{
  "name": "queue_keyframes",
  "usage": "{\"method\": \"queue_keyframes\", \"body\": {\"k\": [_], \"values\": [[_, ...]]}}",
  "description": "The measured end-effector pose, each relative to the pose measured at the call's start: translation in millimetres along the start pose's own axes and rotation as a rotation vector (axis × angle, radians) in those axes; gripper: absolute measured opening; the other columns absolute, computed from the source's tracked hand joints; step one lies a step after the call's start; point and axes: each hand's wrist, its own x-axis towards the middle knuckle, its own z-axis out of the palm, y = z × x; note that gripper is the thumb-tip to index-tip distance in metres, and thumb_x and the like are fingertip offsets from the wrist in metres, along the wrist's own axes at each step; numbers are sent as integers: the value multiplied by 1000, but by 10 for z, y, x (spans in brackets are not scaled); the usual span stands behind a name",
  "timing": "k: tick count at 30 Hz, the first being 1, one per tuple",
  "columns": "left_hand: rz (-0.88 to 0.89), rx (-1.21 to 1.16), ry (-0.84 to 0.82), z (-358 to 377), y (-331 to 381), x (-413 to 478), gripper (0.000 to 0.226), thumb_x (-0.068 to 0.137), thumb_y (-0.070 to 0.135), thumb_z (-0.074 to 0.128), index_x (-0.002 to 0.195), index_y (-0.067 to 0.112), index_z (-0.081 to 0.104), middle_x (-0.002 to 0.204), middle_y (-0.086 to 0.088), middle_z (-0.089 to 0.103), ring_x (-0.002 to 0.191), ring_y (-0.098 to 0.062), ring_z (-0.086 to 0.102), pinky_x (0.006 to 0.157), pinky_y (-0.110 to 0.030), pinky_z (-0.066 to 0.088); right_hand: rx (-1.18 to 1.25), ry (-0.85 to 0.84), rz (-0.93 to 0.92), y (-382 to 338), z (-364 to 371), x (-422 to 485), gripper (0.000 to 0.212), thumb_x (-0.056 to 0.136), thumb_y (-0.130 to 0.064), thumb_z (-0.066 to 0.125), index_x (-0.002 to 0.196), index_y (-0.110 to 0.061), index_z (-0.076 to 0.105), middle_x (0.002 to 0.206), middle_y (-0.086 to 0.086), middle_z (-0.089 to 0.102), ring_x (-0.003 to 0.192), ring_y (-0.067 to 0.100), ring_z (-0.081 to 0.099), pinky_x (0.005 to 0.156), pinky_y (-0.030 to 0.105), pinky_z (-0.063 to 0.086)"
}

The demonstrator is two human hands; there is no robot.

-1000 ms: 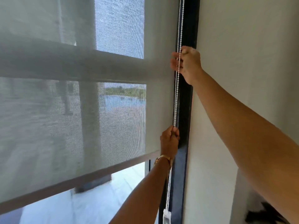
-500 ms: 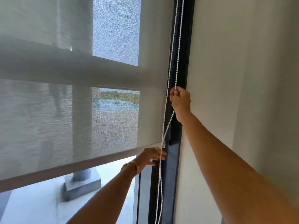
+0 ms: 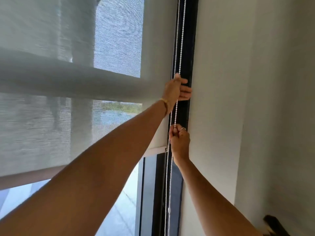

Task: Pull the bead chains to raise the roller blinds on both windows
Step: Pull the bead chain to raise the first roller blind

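A grey mesh roller blind (image 3: 51, 126) covers most of the window, and its pale bottom bar (image 3: 153, 149) hangs partway up the glass. A white bead chain (image 3: 178, 40) runs down in two strands along the black window frame (image 3: 190, 48). My left hand (image 3: 176, 88), with a gold bracelet at the wrist, is raised high and pinches one strand while its other fingers spread. My right hand (image 3: 179, 138), wearing a ring, is fisted around the chain lower down, just above the bottom bar.
A white wall (image 3: 238, 99) rises right of the frame. Below the blind, bare glass (image 3: 119, 210) shows a tiled terrace outside. A dark object (image 3: 274, 223) sits at the bottom right corner.
My right hand pulled the chain down from high to low. My left hand let go low, then rose above the right and took the chain. The blind's bottom bar has risen.
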Motion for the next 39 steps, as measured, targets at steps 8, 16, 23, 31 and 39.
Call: {"method": "queue_keyframes", "body": {"k": [8, 16, 23, 31, 39], "values": [[58, 81, 134, 179, 301, 135, 36, 98, 11, 24, 92, 5, 59, 60, 0, 34, 49, -10, 29, 45, -22, 29, -47, 51, -6, 125, -83, -251, 27, 94, -10, 47, 69, -8, 56, 60, -8, 52, 61, 2, 57, 65, 11, 47], [121, 151, 146, 63, -392, -262, 35, 79, -6, 26, 59, 19, 40, 55, 1, 35, 50, -11, 30, 46, -22, 25, -24, -119, 166, 585, -226, -766, 41, 94, -4, 38, 62, -22, 55, 61, -5, 56, 50, 1, 50, 55, 13, 39], [87, 102, 146, 4, -853, -519, 29, 81, -3, 24, 66, 13, 44, 57, -1, 31, 52, -13, 27, 48, -26, 20, 193, -221, 496, 633, -499, -671, 30, 98, -8, 33, 114, -12, 58, 116, 14, 65, 103, 27, 63, 82, 27, 52], [57, 34, 143, 54, -990, -693, 32, 81, -5, 29, 57, 12, 43, 53, -1, 43, 52, -11, 38, 51, -25, 31, 273, -51, 145, -305, -318, 414, 39, 99, -27, 34, 113, -1, 60, 106, 15, 68, 93, 22, 66, 85, 33, 53], [3, 90, 167, -46, -1282, -832, 38, 78, -1, 29, 51, 25, 38, 48, 9, 32, 47, -10, 25, 46, -25, 19, 342, -47, 91, -1085, 63, 1094, 31, 98, -12, 31, 109, -2, 58, 77, 5, 64, 49, 8, 56, 44, 19, 46]]}}
